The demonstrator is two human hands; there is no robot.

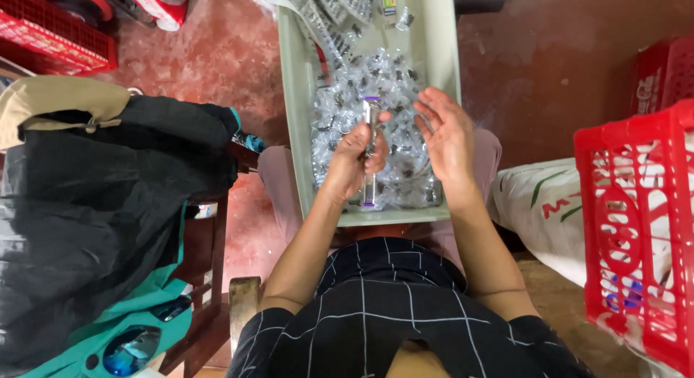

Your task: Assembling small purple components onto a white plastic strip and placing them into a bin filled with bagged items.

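Your left hand [356, 155] grips the clear tube [370, 150], long axis vertical, at frame centre over the tray [296, 96]. Right hand [448, 136] is open and empty, just right of it.

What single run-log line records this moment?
left hand: grips clear tube | right hand: open, beside | below: tray of clear packets

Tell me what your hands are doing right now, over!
Left hand gripping a slim clear tube with purple ends. Right hand open beside it, empty. Both over the pale tray of small clear packets. Nothing blocking.
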